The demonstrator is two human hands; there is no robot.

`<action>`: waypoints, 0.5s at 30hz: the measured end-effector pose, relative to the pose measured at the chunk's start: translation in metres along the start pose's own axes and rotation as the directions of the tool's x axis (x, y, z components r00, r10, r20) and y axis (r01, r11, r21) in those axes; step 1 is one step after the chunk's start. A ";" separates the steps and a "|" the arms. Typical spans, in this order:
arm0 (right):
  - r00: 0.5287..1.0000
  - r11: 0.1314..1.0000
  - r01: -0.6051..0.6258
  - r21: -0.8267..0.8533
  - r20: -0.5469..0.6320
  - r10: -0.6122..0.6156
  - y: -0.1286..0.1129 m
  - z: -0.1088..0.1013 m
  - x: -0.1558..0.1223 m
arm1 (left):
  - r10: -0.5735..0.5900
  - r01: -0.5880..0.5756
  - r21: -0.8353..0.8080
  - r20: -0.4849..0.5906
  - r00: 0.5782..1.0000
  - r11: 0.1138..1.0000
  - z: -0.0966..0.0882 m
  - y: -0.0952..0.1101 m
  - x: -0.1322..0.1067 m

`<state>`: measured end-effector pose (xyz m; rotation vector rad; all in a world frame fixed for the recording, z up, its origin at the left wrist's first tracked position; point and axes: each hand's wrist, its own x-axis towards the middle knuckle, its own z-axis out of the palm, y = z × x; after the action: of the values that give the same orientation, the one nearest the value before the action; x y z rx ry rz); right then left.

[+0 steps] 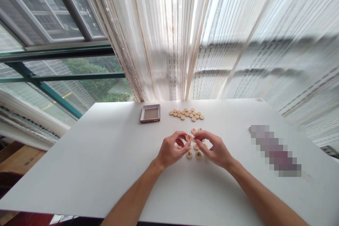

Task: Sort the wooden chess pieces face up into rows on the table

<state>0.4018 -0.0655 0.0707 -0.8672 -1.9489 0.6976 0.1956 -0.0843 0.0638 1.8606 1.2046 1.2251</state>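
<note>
A round wooden xiangqi piece (189, 138) with a red character is raised a little above the table. My left hand (171, 148) pinches it between thumb and forefinger. From the other side, the curved fingertips of my right hand (215, 148) close on its right edge. Under and around both hands lie several more pieces with characters up. A red-marked piece (194, 131) and a dark-marked piece (200, 130) show beyond the fingers. Two dark-marked pieces, one on the left (189, 154) and one on the right (198, 155), lie nearer me. My fingers partly cover the pieces between.
Several blank-faced wooden pieces (186, 114) lie loosely grouped farther back on the white table (106, 169). A shallow open box (150, 113) stands to their left. At the right is a blurred-out long object (277, 152). Curtains (169, 35) hang beyond the back edge.
</note>
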 end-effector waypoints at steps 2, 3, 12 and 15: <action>0.996 0.998 -0.032 -0.045 -0.080 0.029 0.010 -0.006 0.002 | -0.026 0.027 0.017 -0.044 0.999 0.999 -0.007 -0.004 0.004; 0.990 0.996 -0.065 -0.067 -0.128 0.056 0.017 -0.010 0.004 | -0.040 0.041 0.022 -0.065 0.997 0.999 -0.010 -0.007 0.007; 0.872 0.934 -0.356 -0.024 -0.369 0.322 0.081 -0.032 0.016 | -0.119 0.109 0.192 0.040 0.992 0.975 -0.010 -0.044 0.038; 0.872 0.933 -0.361 -0.016 -0.360 0.331 0.084 -0.031 0.016 | -0.117 0.072 0.269 0.154 0.981 0.960 -0.006 -0.051 0.052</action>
<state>0.4483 0.0019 0.0312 -1.3201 -1.5228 0.6154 0.1804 -0.0164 0.0431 2.0236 1.3973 0.8693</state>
